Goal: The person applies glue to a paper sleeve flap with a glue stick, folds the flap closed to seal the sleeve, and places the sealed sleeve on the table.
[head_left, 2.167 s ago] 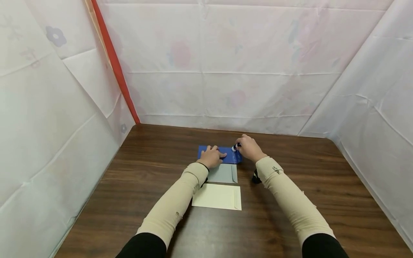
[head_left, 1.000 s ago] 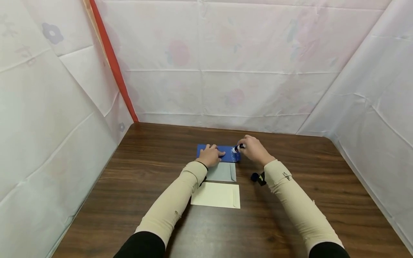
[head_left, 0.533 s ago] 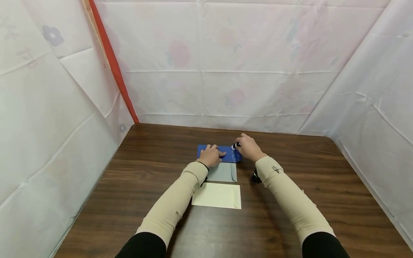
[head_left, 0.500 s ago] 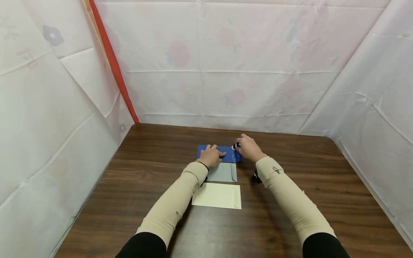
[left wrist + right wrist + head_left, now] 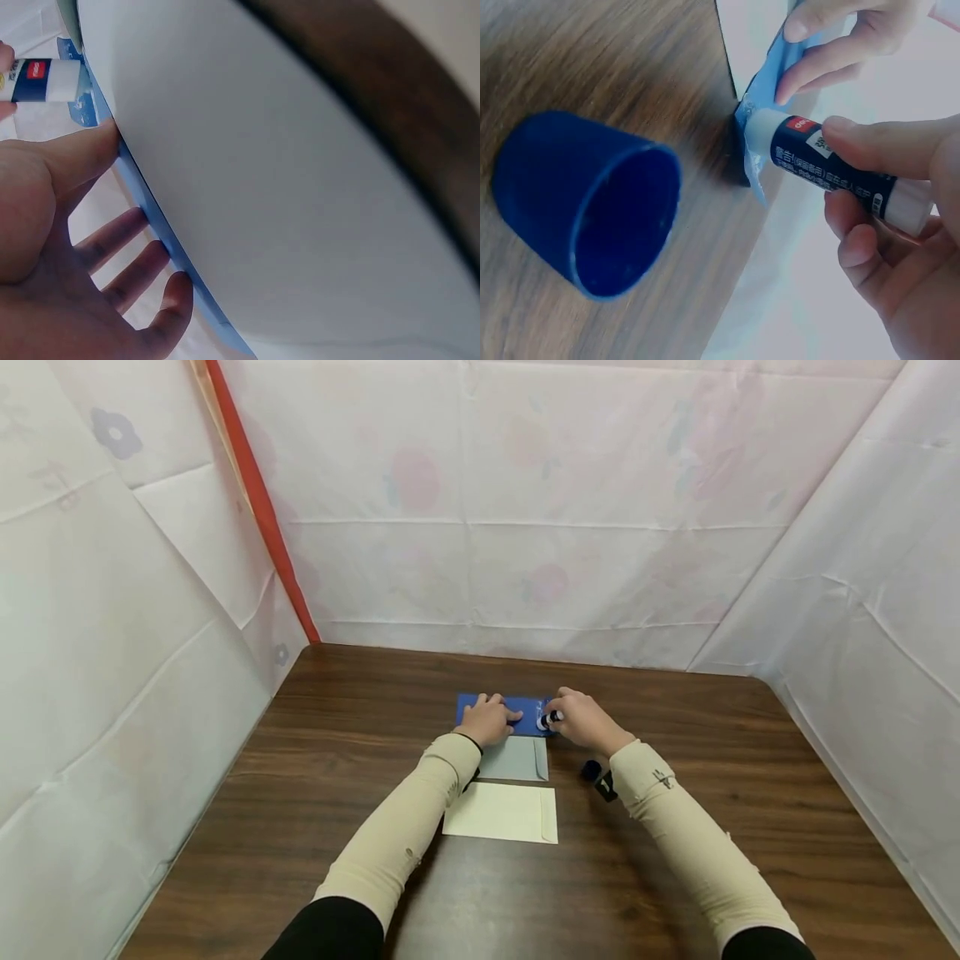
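A blue envelope (image 5: pixel 529 708) lies farthest from me, its flap at the right end streaked with whitish glue. My left hand (image 5: pixel 486 720) presses on it with spread fingers; in the left wrist view the thumb and fingertips rest along its blue edge (image 5: pixel 169 232). My right hand (image 5: pixel 588 720) grips a glue stick (image 5: pixel 825 161) with a dark label, thumb on one side and curled fingers on the other. The white tip end of the stick meets the flap (image 5: pixel 751 169), which bends up slightly in the right wrist view.
A grey envelope (image 5: pixel 513 762) and a cream envelope (image 5: pixel 495 814) lie in a row nearer me, flaps to the right. A dark blue cap (image 5: pixel 577 191) lies on its side on the wooden table (image 5: pixel 315 793), near my right wrist. White sheeting (image 5: pixel 585 510) encloses the back and sides.
The glue stick, in my right hand, has gone from the flap's far part to its near part in the last half second. My left hand stays in place on the blue envelope.
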The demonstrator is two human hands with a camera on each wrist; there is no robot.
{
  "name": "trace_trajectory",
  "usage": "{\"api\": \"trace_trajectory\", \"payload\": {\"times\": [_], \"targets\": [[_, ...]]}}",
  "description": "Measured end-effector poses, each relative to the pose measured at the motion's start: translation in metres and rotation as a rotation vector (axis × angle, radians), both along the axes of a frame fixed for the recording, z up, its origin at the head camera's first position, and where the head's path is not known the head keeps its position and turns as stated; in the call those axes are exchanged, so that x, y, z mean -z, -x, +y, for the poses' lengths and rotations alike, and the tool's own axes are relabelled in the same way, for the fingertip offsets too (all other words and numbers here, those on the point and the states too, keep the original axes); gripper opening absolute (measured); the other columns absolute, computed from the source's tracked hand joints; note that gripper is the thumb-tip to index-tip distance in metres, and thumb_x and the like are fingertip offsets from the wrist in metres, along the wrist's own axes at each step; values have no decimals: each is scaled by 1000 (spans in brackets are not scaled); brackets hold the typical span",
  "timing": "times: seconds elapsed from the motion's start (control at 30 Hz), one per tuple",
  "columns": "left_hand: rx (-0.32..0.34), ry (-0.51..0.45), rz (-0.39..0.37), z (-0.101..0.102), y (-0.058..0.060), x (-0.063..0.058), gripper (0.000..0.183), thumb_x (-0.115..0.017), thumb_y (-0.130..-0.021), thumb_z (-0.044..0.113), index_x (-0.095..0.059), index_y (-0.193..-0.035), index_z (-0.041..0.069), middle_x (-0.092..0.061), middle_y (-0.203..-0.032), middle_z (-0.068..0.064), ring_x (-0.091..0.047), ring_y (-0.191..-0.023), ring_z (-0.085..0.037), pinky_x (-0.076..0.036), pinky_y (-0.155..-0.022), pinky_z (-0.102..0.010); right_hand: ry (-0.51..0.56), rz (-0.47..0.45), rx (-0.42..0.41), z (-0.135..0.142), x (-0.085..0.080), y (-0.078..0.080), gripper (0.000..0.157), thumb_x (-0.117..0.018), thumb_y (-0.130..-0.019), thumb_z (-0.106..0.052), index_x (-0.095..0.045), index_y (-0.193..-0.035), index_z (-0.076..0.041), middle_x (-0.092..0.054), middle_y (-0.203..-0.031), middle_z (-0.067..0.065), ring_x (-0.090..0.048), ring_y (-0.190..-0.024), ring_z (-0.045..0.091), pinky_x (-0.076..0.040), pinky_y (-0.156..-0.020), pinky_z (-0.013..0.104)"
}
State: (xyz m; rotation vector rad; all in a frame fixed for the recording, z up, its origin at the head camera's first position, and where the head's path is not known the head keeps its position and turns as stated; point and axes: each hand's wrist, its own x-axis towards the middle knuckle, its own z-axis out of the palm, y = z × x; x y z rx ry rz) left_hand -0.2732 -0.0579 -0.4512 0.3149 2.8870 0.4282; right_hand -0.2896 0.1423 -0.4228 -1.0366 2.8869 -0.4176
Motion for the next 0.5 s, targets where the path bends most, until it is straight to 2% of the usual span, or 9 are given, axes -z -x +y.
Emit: {"api": "trace_trajectory", "payload": {"times": [0.13,0.23,0.5], "targets": [[7,-6,5,2,0,4,41,-59,-98,27,-54,-138,32,-44,-149,-6,-34,-137,-30,-33,-109,-55,16,-32,7,6,0,-5,23,-69,-90,-9,-72,-111,-1,-58,-95,10,-56,-76,16,-50,-71,33],[11,-4,11,3,1,5,40,-59,-98,27,-54,-138,32,-44,-148,-6,-34,-137,-31,-32,-110,-56,66,-48,38,11,0,-7,23,-69,-90,-10,-72,-111,-1,-59,-97,10,-57,-78,16,-50,-70,33],[16,-10,19,1,3,5,40,-61,-97,26,-57,-136,30,-46,-146,-6,-37,-132,-29,-36,-106,-54,156,-8,78,18,0,-6,24,-70,-89,-15,-72,-111,-4,-62,-100,8,-59,-85,18,-50,-73,36]]}}
